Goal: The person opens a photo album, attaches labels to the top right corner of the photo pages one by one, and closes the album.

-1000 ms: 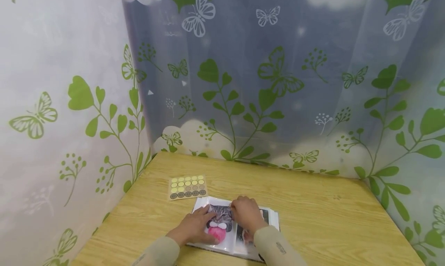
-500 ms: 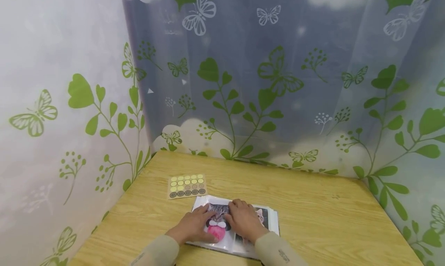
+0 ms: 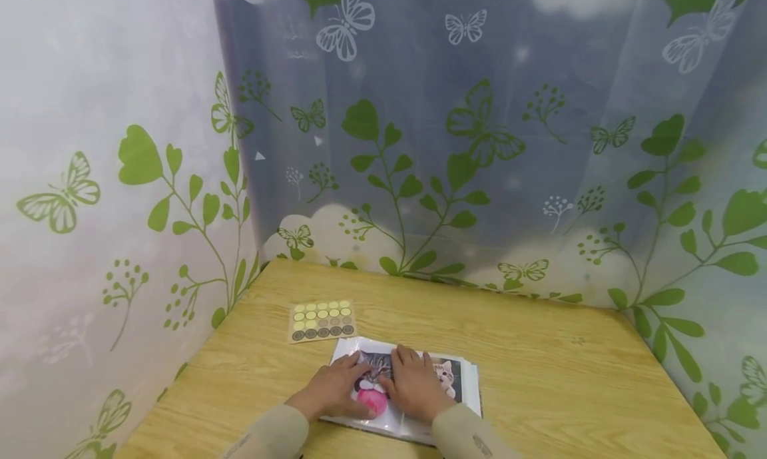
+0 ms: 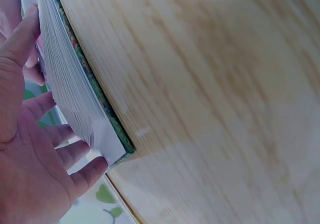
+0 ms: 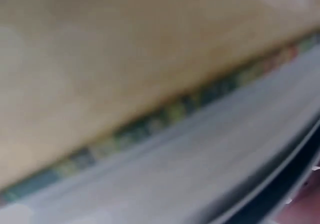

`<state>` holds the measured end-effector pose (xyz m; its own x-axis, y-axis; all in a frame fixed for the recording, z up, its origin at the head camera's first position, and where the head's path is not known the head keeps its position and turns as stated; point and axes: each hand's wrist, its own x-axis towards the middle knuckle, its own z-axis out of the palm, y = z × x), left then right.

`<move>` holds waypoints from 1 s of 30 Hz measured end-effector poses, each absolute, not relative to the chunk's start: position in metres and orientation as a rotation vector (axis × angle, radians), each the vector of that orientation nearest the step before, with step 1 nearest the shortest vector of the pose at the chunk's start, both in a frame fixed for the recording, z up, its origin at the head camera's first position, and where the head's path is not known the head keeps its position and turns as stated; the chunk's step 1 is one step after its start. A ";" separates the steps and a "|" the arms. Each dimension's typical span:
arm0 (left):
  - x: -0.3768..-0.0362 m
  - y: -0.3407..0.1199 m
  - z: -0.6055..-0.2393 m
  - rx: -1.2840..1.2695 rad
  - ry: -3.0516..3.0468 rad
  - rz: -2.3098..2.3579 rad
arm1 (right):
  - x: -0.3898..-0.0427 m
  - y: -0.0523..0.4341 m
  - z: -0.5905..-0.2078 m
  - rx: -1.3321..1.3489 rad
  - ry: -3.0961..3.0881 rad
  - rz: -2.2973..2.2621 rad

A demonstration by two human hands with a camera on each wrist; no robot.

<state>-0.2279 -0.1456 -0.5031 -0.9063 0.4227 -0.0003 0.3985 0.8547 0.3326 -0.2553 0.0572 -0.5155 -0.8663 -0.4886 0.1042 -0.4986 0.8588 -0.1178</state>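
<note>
A thick photo album (image 3: 472, 387) lies open on the table. Its left page shows a grey cat picture with a pink ball (image 3: 373, 402); a kitten photo (image 3: 446, 374) is partly visible on the right page. My left hand (image 3: 334, 387) rests with spread fingers on the left page. In the left wrist view its fingers (image 4: 82, 176) lie along the edge of the page stack (image 4: 65, 76). My right hand (image 3: 415, 384) presses flat near the middle fold, covering part of both pages. The right wrist view is blurred and shows the album's patterned cover edge (image 5: 175, 111).
A brown sheet of round yellow and dark stickers (image 3: 322, 321) lies just beyond the album's upper left corner. The wood-grain table (image 3: 575, 379) extends to the right. Patterned curtains (image 3: 419, 179) hang behind and at both sides.
My right hand has gone from pinching near the album's middle to lying flat, then slid down along the fold, uncovering the kitten photo. The left hand has stayed in place.
</note>
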 end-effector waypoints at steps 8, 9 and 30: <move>-0.227 -0.146 -0.501 0.658 2.948 0.517 | -0.236 0.056 -0.512 0.762 -2.960 0.285; -0.227 -0.146 -0.501 0.658 2.947 0.521 | -0.235 0.057 -0.513 0.761 -2.959 0.283; -0.226 -0.145 -0.500 0.662 2.943 0.532 | -0.252 0.060 -0.518 0.685 -2.901 0.352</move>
